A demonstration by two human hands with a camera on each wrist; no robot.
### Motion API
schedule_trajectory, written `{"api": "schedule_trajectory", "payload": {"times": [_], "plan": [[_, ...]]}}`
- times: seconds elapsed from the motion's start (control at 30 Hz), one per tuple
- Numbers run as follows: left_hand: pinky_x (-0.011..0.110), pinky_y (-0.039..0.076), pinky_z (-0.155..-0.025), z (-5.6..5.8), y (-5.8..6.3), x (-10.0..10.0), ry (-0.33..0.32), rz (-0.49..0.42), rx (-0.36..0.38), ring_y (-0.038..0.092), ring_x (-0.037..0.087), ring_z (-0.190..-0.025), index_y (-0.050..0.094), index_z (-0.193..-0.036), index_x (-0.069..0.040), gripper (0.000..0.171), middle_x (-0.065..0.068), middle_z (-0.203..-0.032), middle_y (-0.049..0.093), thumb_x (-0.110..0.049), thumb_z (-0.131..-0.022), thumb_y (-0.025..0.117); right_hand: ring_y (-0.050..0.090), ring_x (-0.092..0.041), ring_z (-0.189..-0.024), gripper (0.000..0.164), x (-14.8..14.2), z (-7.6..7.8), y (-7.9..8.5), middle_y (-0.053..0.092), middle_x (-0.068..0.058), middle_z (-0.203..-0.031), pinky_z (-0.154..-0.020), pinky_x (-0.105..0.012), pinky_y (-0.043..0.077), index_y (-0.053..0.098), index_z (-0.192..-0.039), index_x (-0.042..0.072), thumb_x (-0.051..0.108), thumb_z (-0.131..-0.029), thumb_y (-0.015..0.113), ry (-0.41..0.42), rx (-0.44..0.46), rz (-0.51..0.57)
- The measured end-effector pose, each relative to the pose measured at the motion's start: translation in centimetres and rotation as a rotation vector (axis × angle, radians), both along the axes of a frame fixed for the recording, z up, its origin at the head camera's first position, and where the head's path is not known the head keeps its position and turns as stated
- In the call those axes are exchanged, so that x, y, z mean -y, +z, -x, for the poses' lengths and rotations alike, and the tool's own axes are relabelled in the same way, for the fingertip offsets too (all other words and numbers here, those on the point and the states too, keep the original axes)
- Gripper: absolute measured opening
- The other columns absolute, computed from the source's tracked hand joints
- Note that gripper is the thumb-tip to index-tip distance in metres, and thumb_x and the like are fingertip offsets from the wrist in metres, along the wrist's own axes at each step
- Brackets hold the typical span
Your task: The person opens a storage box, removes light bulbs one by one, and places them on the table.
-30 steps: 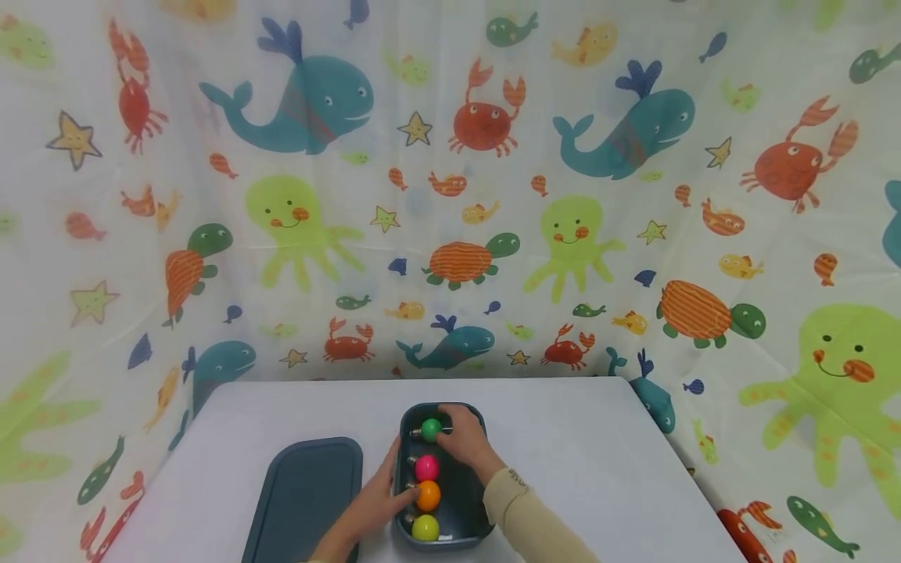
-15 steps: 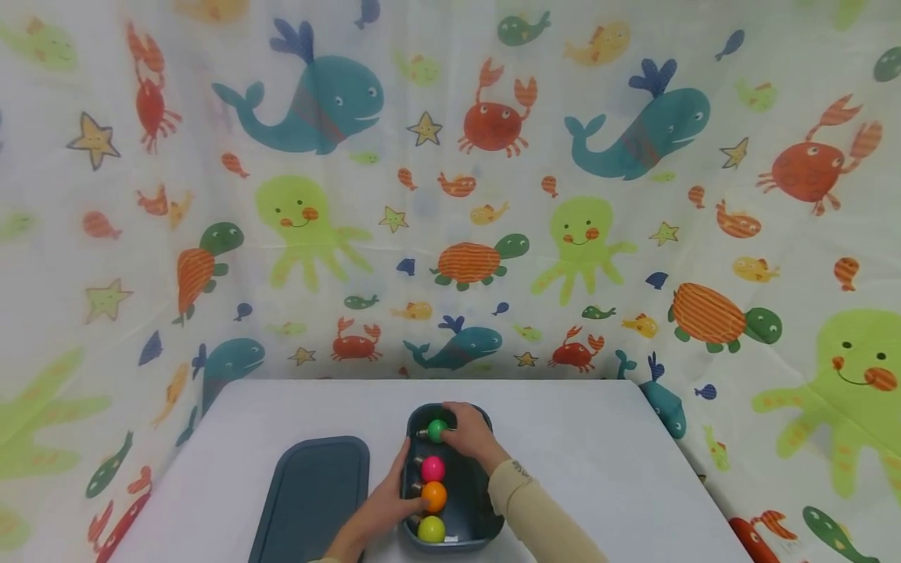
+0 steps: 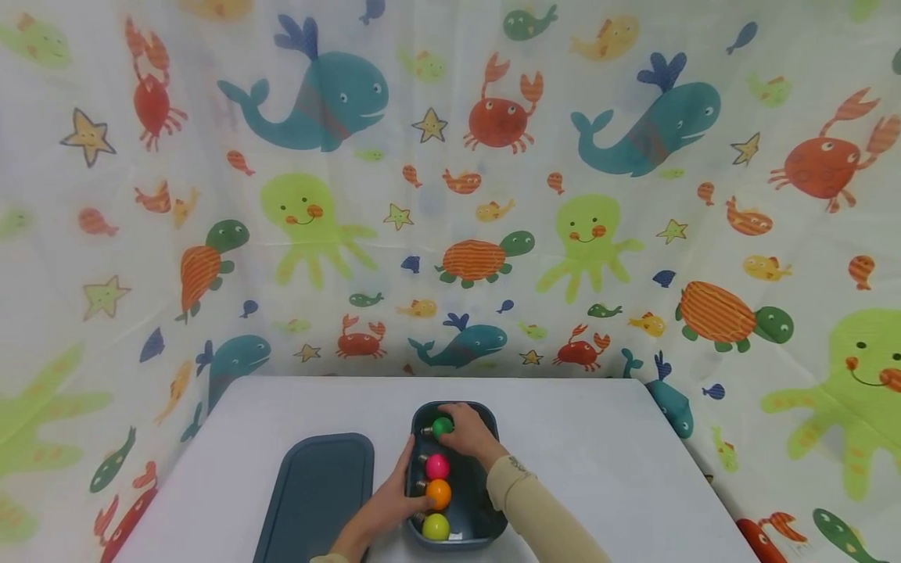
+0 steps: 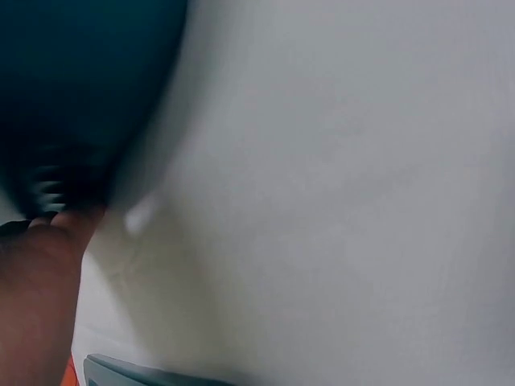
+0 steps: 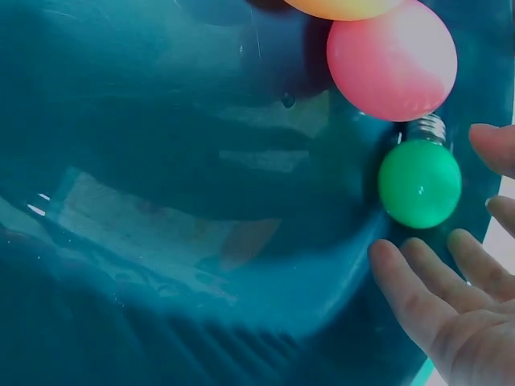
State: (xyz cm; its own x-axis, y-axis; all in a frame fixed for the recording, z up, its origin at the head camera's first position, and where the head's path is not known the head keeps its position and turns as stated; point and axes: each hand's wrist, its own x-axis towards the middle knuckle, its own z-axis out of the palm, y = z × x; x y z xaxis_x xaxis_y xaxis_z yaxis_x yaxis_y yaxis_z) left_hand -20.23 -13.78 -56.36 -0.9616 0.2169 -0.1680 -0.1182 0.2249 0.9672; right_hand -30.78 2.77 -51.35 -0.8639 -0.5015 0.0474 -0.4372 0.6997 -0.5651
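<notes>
A dark blue-green container (image 3: pixel 467 500) stands on the white table with a column of round light bulbs along its left side. From the far end come a green bulb (image 3: pixel 442 427), a pink bulb (image 3: pixel 437 467), an orange bulb (image 3: pixel 439 494) and a yellow bulb (image 3: pixel 436 527). My left hand (image 3: pixel 394 496) grips the left wall, thumb over the rim beside the orange bulb. My right hand (image 3: pixel 472 434) reaches inside at the far end. In the right wrist view, its spread fingers (image 5: pixel 406 281) surround the green bulb with a small gap.
Left of the container lies a flat dark lid (image 3: pixel 313 500). The white table (image 3: pixel 584 469) extends to both sides, and a curtain (image 3: pixel 394 234) printed with sea animals hangs behind it.
The head view has turned slightly, so everything appears a little further right. Both hands and the bulbs keep nearly the same places relative to the container.
</notes>
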Motion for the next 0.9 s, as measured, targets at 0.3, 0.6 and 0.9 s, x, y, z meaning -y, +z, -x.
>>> {"api": "schedule_trajectory", "payload": {"times": [0.3, 0.6, 0.9], "plan": [[0.074, 0.019, -0.105, -0.4, 0.0, -0.2, -0.003, 0.020, -0.006, 0.028, 0.052, -0.134, -0.007, -0.157, -0.013, 0.108, 0.030, -0.158, 0.009, -0.025, -0.086, 0.075, 0.058, -0.028, -0.095, 0.048, 0.5, 0.0, -0.9, 0.057, -0.020, -0.124, -0.089, -0.046, 0.055, 0.062, -0.127, 0.005, 0.010, -0.081, 0.076, -0.004, 0.007, -0.062], [0.074, 0.022, -0.104, -0.3, -0.1, -0.1, -0.009, -0.002, -0.008, 0.030, 0.053, -0.132, -0.008, -0.157, -0.015, 0.108, 0.030, -0.158, 0.008, -0.020, -0.087, 0.073, 0.060, -0.025, -0.090, 0.041, 1.0, -0.3, -1.3, 0.056, -0.017, -0.121, -0.089, -0.043, 0.055, 0.064, -0.121, 0.005, 0.011, -0.083, 0.077, -0.031, -0.027, -0.123], [0.075, 0.021, -0.104, -0.4, -0.1, -0.3, 0.008, 0.041, -0.020, 0.029, 0.053, -0.133, -0.006, -0.157, -0.014, 0.108, 0.030, -0.158, 0.010, -0.025, -0.085, 0.075, 0.062, -0.026, -0.086, 0.037, 0.7, -0.9, -1.3, 0.060, -0.016, -0.112, -0.088, -0.045, 0.055, 0.066, -0.116, 0.004, 0.008, -0.082, 0.077, -0.062, -0.043, -0.175]]}}
